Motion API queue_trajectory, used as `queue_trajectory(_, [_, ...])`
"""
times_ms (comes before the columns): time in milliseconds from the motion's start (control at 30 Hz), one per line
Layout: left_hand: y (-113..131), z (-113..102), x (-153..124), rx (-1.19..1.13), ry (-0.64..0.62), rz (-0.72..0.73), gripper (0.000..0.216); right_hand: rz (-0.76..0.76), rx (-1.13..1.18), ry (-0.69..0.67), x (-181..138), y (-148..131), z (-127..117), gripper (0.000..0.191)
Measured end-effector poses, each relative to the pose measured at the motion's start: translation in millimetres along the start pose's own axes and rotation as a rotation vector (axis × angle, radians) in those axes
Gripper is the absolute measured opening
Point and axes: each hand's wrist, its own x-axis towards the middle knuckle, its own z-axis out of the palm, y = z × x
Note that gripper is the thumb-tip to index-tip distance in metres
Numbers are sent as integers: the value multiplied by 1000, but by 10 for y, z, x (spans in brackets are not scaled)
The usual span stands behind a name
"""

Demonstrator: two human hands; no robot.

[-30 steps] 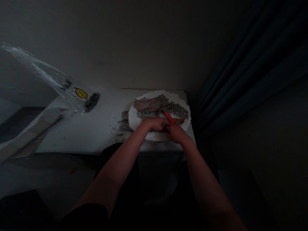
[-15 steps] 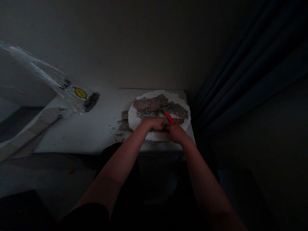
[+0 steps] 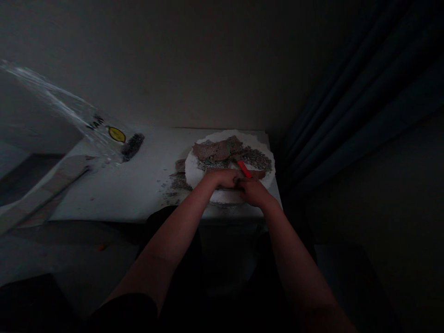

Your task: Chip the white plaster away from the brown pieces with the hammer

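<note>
A round white board (image 3: 194,171) with a ragged edge carries grey gravel (image 3: 258,158) and brown, rough-textured pieces. My left hand (image 3: 226,177) bends over a brown strip (image 3: 258,174) near the board's front, fingers curled down on it. My right hand (image 3: 255,191) is closed beside it, fingertips meeting the left hand's. A slim red tool (image 3: 244,169) slants up and left from the right hand's knuckles; whether it is gripped or lies there I cannot tell. Behind the hands rests a larger brown piece (image 3: 213,150) with a thin green line across it.
The board sits at the right end of a white table (image 3: 121,194). Brown scraps (image 3: 178,180) lie left of it. A clear plastic bag (image 3: 104,138) with a yellow label and dark contents stands further left. A dark curtain (image 3: 347,115) hangs at right. The light is dim.
Almost nothing differs. Both hands stay at the brown strip, and the red tool keeps nearly the same place and slant.
</note>
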Motion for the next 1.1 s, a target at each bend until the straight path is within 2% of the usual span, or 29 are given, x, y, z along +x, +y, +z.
queue_trajectory(800, [34,-21,2,49,-54,12,18,34,-13,-14,1,-14,-28,42])
queue_trajectory(1000, [-35,-1,-46,-64,25,45,10,40,-31,-18,1,-25,-26,43])
queue_trajectory(1100, [-90,30,-38,-83,24,71,12,59,-31,-24,-4,-42,-37,43])
